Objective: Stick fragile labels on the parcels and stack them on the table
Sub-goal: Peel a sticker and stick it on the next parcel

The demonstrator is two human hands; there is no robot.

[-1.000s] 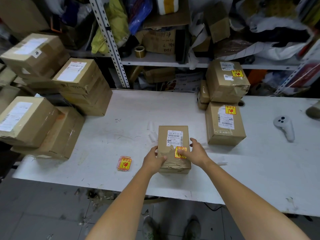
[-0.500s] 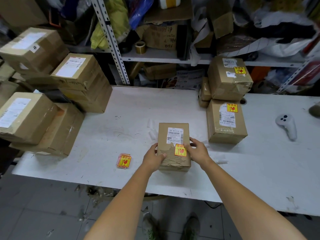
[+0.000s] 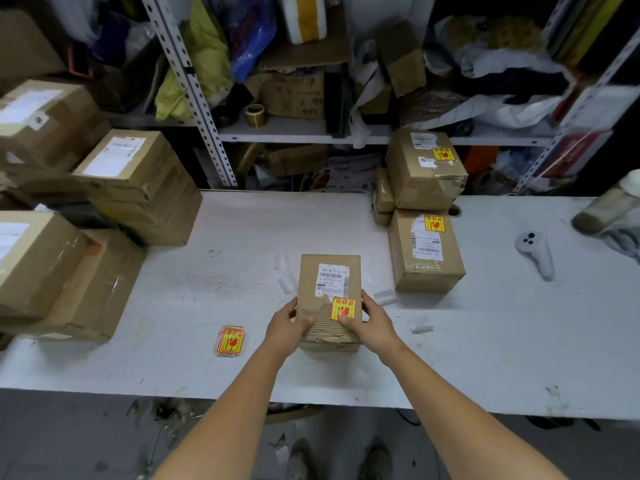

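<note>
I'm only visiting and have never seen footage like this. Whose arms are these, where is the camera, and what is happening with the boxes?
No machine here: these are a person's two bare arms, filmed by one wide-angle camera worn on the head, looking down. The left hand and right hand grip the sides of a brown parcel lying on the white table. The right thumb touches the yellow fragile label stuck on it. A small pile of spare labels lies to its left. Two labelled parcels stand on the right, other boxes are piled on the left, and a white controller lies far right.
</note>
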